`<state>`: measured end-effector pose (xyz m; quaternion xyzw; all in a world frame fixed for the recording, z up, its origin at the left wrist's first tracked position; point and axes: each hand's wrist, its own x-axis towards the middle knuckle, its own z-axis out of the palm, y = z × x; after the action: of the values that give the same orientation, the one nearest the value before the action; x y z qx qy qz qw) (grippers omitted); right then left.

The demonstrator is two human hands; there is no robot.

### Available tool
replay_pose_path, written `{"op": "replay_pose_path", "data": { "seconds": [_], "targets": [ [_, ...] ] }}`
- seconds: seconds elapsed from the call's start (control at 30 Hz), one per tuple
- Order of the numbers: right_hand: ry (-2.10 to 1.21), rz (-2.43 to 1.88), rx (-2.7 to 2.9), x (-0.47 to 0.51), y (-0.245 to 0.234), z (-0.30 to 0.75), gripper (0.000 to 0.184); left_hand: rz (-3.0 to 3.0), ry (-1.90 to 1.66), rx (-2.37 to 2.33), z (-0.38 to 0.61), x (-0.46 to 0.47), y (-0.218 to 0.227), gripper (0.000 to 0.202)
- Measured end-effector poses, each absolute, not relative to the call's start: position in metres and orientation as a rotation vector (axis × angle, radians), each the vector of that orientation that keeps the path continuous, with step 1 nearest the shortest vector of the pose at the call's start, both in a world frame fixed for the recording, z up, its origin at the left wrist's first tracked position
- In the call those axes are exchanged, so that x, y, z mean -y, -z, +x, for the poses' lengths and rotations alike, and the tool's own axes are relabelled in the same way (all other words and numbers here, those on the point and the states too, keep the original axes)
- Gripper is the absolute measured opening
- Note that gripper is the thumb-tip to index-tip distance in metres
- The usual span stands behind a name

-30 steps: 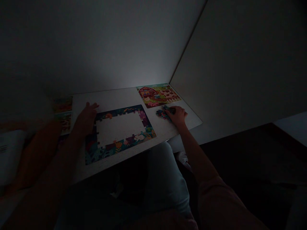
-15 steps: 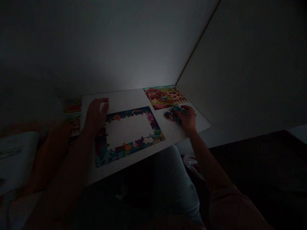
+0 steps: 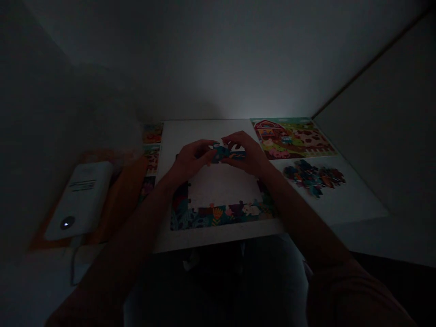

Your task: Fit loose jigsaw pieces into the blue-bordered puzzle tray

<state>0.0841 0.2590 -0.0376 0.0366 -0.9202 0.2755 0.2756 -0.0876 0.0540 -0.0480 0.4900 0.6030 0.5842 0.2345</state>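
A teal puzzle piece (image 3: 220,153) is pinched between my left hand (image 3: 194,159) and my right hand (image 3: 248,154), over the far side of a puzzle frame. Thumb and fingers of both hands close on it from either side; it may be more than one piece, the dim light hides this. Below my hands lies the puzzle border (image 3: 200,218), joined along its edges with a bare white middle. Animals and leaves show on its near edge. My hands and forearms cover parts of its far and right sides.
A heap of loose puzzle pieces (image 3: 315,177) lies on the white table (image 3: 357,200) at right. Behind it is a farm picture (image 3: 293,138). At left, a white device (image 3: 83,197) with a cable rests on an orange-brown surface (image 3: 122,200), beside small picture cards (image 3: 152,134).
My right hand has moved left from the heap to the border's far side, now with a piece. My left hand has come in to meet it. The view has turned left.
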Motion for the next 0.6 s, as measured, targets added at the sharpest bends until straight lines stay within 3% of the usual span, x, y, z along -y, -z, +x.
{"op": "replay_pose_path", "data": {
  "seconds": [0.13, 0.37, 0.6],
  "targets": [
    [-0.833, 0.088, 2.422, -0.26, 0.042, 0.094, 0.067, 1.279, -1.605, -1.676, -0.089, -0.053, 0.049, 0.052],
    [-0.999, 0.054, 2.45, -0.258, 0.041, 0.098, 0.05, 1.365, -1.463, -1.793, -0.082, -0.051, 0.04, 0.041],
    [-0.916, -0.009, 2.576, -0.271, 0.04, 0.099, 0.031, 1.432, -1.465, -2.096, -0.091, -0.048, 0.04, 0.033]
  ]
}}
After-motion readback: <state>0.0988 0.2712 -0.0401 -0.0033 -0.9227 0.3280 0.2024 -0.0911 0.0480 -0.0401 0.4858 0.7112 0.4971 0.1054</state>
